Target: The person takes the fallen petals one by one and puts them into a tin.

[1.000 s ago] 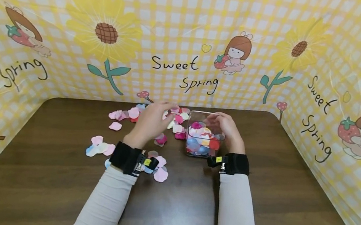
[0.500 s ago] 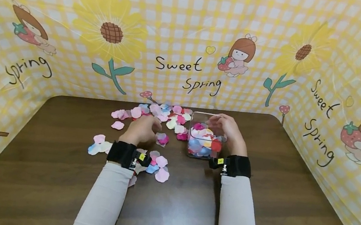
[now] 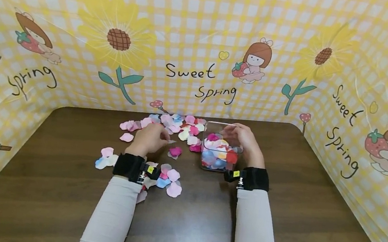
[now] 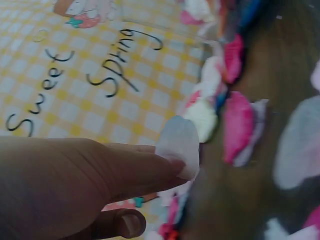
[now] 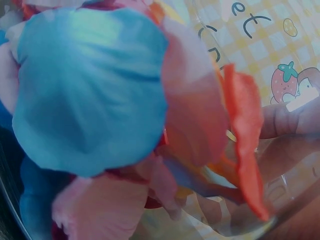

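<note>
My left hand (image 3: pixel 147 138) is over the table, left of the clear container (image 3: pixel 213 128). Between its thumb and finger it pinches a pale, whitish petal (image 4: pixel 176 142), best seen in the left wrist view. My right hand (image 3: pixel 248 146) holds the container by its right side, the fingers curled round the far wall. Through that clear wall the right wrist view shows the fingers (image 5: pixel 280 125). Piled in the container are many petals (image 3: pixel 216 154), among them a blue petal (image 5: pixel 90 90) and a red petal (image 5: pixel 245 135).
Loose petals (image 3: pixel 169 122) lie scattered along the back of the wooden table (image 3: pixel 300 210). A dark pink petal (image 3: pixel 175 152) lies between left hand and container. More petals (image 3: pixel 173 188) surround the left wrist. A checked yellow cloth (image 3: pixel 192 25) walls the back and sides.
From beside the container, my left hand has drawn back leftward and lower, and a pale petal now shows at its fingertips. My right hand stays on the container.
</note>
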A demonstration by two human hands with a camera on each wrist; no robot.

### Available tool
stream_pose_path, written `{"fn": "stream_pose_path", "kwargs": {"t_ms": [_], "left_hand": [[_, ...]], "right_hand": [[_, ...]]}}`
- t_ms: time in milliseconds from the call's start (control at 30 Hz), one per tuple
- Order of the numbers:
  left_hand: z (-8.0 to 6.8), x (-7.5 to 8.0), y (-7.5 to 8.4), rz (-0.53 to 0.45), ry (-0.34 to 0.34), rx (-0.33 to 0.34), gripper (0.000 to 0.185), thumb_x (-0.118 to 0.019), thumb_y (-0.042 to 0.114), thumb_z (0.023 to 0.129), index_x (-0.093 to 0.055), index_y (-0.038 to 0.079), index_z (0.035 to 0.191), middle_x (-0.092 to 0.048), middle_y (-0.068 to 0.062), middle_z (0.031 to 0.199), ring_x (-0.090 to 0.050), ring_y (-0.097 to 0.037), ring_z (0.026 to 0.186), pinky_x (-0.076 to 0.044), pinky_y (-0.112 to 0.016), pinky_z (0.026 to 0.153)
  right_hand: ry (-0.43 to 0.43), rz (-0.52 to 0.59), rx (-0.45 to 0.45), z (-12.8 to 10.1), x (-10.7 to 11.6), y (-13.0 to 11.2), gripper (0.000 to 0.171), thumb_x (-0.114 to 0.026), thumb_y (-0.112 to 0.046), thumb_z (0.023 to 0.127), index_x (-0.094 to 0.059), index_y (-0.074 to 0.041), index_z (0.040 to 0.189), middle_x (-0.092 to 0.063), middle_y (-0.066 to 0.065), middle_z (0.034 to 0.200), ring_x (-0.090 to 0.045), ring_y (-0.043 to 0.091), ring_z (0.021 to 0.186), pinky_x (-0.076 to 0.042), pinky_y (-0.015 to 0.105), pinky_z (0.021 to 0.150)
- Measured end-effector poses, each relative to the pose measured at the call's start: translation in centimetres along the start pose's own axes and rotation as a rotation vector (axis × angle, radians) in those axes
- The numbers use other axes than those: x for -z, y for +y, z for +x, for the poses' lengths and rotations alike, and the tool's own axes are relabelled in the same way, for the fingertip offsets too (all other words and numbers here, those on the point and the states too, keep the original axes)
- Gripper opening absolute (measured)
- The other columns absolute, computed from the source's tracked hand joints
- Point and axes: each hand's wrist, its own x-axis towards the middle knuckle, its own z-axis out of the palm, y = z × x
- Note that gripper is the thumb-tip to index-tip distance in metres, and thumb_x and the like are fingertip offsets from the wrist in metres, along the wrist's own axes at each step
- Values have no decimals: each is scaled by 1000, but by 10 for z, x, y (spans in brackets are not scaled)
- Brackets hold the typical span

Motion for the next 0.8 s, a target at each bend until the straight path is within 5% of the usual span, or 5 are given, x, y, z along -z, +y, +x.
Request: {"fn": "stream_pose_path", "kwargs": {"t_ms": [200, 433, 500, 667, 800], "left_hand": [[-5, 23, 20, -16, 219, -67, 14, -71, 20, 96, -80, 14, 105, -76, -6, 103, -69, -30, 95, -51, -52, 78], [-10, 18, 88, -53, 472, -226, 19, -66, 18, 101, -78, 13, 113, -77, -9, 99, -71, -30, 81, -49, -44, 58], [-10, 3, 106, -66, 425, -286, 21, -62, 17, 103, -76, 12, 118, -75, -9, 88, -67, -26, 71, -44, -37, 51], [-13, -19, 129, -10, 132, -371, 35, -51, 24, 108, -62, 13, 139, -56, -1, 72, -48, -15, 58, -33, -28, 48], [-14, -9, 118, -21, 110, -341, 38, -53, 26, 107, -60, 13, 143, -58, -3, 76, -51, -18, 61, -35, -30, 50]], "right_hand": [[4, 8, -7, -1, 0, -2, 40, -32, -9, 104, -59, 4, 130, -63, 25, 132, -61, 40, 123, -41, 54, 109], [-5, 11, -1, -2, 2, -7, 40, -31, -11, 106, -57, 6, 130, -61, 27, 133, -58, 43, 125, -42, 56, 108], [-2, 10, -3, -2, 2, -6, 40, -31, -11, 106, -57, 6, 130, -61, 28, 132, -58, 43, 125, -43, 56, 107], [-2, 21, 6, 1, 1, -1, 40, -31, -10, 105, -58, 6, 130, -63, 28, 131, -62, 41, 121, -48, 53, 101], [3, 11, -7, 0, 0, 2, 40, -32, -10, 104, -59, 4, 129, -65, 24, 130, -64, 38, 119, -49, 50, 99]]}}
